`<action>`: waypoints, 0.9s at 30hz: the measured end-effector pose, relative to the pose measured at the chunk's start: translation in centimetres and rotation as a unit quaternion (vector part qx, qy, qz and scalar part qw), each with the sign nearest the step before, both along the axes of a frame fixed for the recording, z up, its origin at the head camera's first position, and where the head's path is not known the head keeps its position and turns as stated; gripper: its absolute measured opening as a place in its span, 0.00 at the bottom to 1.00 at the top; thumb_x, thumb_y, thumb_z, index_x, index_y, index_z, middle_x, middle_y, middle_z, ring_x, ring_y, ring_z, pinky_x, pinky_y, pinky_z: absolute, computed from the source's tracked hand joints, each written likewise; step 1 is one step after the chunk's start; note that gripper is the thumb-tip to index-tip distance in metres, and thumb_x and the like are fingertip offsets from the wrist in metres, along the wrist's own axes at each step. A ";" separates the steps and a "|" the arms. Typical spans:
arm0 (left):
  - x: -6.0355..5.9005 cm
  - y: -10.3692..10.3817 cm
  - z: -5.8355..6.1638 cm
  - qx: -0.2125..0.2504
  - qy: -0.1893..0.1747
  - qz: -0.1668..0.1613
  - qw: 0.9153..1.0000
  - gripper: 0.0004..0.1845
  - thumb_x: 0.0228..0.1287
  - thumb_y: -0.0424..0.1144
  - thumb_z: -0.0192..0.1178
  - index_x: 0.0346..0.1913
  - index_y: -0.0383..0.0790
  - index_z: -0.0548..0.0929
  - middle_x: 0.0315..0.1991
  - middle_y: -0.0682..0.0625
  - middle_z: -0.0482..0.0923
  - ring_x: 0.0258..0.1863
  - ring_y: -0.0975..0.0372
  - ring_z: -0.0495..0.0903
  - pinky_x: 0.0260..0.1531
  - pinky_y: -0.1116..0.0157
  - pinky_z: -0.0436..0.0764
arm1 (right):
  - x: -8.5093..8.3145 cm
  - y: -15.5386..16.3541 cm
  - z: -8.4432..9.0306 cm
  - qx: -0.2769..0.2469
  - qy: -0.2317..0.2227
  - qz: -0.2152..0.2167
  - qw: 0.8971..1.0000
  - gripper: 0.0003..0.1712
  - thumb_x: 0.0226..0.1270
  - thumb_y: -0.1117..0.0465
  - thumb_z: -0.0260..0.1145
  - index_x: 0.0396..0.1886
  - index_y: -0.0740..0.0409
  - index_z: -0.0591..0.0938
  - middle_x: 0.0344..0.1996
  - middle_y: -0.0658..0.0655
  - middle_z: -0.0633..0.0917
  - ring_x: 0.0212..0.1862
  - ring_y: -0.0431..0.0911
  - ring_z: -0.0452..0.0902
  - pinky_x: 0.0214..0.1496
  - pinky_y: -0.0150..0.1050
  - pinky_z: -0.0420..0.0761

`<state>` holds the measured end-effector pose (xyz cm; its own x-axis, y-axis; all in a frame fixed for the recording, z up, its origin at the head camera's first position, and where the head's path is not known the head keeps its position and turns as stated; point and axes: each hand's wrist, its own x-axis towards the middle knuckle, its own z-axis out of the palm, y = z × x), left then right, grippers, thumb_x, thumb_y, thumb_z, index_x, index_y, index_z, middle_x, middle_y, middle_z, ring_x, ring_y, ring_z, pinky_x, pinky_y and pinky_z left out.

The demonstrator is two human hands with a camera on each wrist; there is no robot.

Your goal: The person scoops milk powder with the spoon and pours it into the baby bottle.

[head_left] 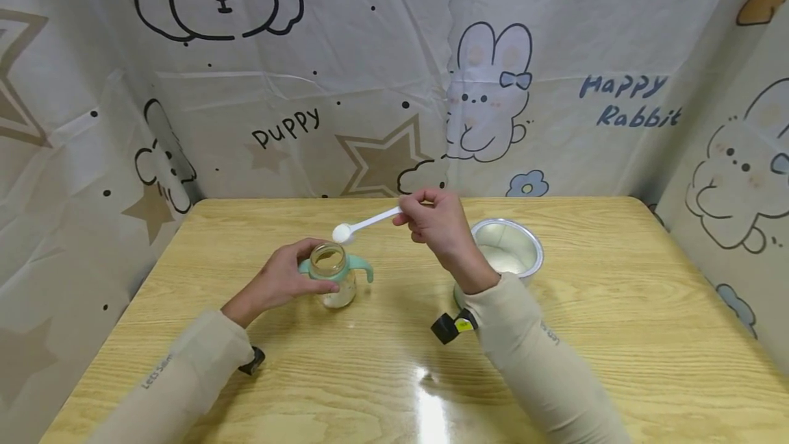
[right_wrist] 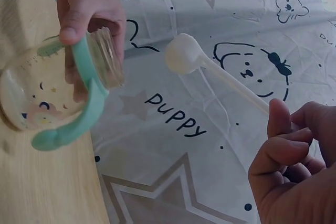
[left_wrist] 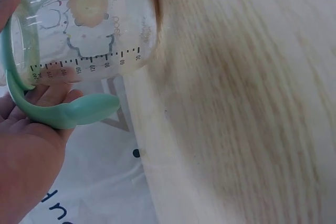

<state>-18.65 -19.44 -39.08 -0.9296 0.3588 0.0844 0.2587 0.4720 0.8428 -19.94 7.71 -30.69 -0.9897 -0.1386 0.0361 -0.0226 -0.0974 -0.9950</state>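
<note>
A clear baby bottle [head_left: 339, 297] with a green two-handled ring stands uncapped on the table, and my left hand [head_left: 290, 270] grips it round the neck. Measuring marks and cartoon prints show on the bottle [left_wrist: 94, 19] in the left wrist view. My right hand [head_left: 434, 225] pinches the end of a white measuring scoop [head_left: 372, 219]. White powder heaps in the scoop's bowl, which hovers just above and behind the bottle's open mouth, apart from it. In the right wrist view the scoop [right_wrist: 184, 54] is held level, its bowl near the bottle's neck.
Behind my right wrist stands an open tin [head_left: 535, 269] with pale powder inside, partly hidden by the forearm. The wooden table [head_left: 382, 375] ends at a printed cloth backdrop [head_left: 370, 88], which also hangs at both sides.
</note>
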 end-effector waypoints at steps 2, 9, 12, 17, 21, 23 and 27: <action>0.0 0.0 -0.2 0.003 -0.004 0.004 1.000 0.36 0.49 0.36 0.79 0.63 0.34 0.77 0.55 0.42 0.80 0.54 0.50 0.79 0.56 0.48 0.78 | 0.0 -0.3 -0.3 -0.006 -0.003 -0.001 1.000 0.09 0.70 0.69 0.59 0.27 0.61 0.78 0.17 0.51 0.83 0.18 0.36 0.66 0.19 0.26 0.61; 0.1 0.0 -0.5 0.006 -0.008 0.005 1.000 0.36 0.50 0.37 0.79 0.63 0.34 0.77 0.55 0.42 0.81 0.53 0.50 0.80 0.55 0.48 0.79 | 0.0 -1.2 -1.3 -0.008 -0.010 -0.005 1.000 0.10 0.70 0.69 0.59 0.27 0.61 0.79 0.17 0.51 0.83 0.18 0.36 0.68 0.18 0.25 0.63; 0.0 0.0 -0.4 0.005 -0.004 0.003 1.000 0.36 0.51 0.37 0.79 0.63 0.34 0.77 0.55 0.42 0.81 0.53 0.50 0.80 0.55 0.48 0.79 | -0.1 -1.5 -1.7 0.006 -0.007 -0.006 1.000 0.10 0.70 0.69 0.60 0.27 0.61 0.80 0.18 0.50 0.83 0.19 0.36 0.68 0.19 0.25 0.64; -0.2 0.0 -0.3 -0.001 -0.002 0.003 1.000 0.36 0.51 0.37 0.79 0.63 0.34 0.77 0.54 0.42 0.81 0.52 0.51 0.80 0.55 0.48 0.79 | -0.1 -1.9 -2.2 0.035 -0.003 0.000 0.999 0.09 0.71 0.66 0.62 0.30 0.63 0.82 0.20 0.51 0.85 0.18 0.37 0.66 0.20 0.26 0.67; -0.2 0.0 -0.2 0.002 -0.005 0.002 1.000 0.35 0.51 0.37 0.79 0.63 0.34 0.77 0.54 0.42 0.81 0.52 0.51 0.80 0.55 0.49 0.78 | -0.2 -2.1 -2.7 0.056 0.001 0.005 0.998 0.08 0.71 0.66 0.63 0.33 0.66 0.84 0.21 0.52 0.85 0.20 0.38 0.68 0.20 0.26 0.68; -0.1 0.0 -0.1 0.006 -0.008 0.003 1.000 0.35 0.51 0.37 0.79 0.63 0.34 0.77 0.54 0.43 0.81 0.52 0.52 0.80 0.55 0.50 0.78 | -0.1 -2.2 -2.8 0.067 0.004 0.006 0.998 0.08 0.70 0.66 0.63 0.34 0.66 0.85 0.21 0.52 0.86 0.22 0.39 0.69 0.21 0.26 0.68; -0.1 -0.2 -0.1 0.009 -0.014 0.005 1.000 0.35 0.51 0.38 0.79 0.63 0.35 0.77 0.54 0.44 0.81 0.52 0.53 0.79 0.55 0.51 0.77 | 0.0 -2.3 -3.1 0.105 0.021 0.009 0.994 0.08 0.69 0.64 0.64 0.36 0.65 0.86 0.25 0.54 0.87 0.27 0.41 0.74 0.23 0.27 0.72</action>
